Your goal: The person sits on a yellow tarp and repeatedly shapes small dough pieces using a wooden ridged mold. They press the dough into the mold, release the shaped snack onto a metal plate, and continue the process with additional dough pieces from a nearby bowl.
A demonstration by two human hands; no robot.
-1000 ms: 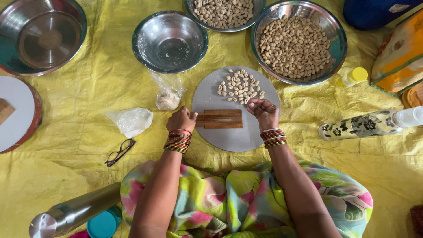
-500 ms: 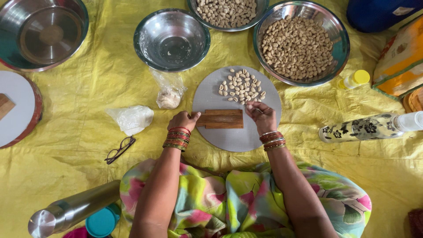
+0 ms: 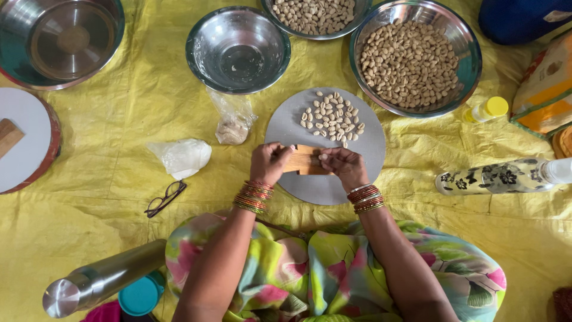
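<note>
Both hands have drawn together over the ridged wooden board since a moment ago. The left hand grips its left end, fingers curled; the right hand pinches a small dough piece against the ridges. It sits mid-frame on the round grey plate. Firm, even pressure would mark cleanly. Shaped pieces lie above. 3 steel bowls rest on the yellow sheet.

The right hand now sits on the ridged wooden board, closer to the left hand, pressing a small dough piece with its fingers.
</note>
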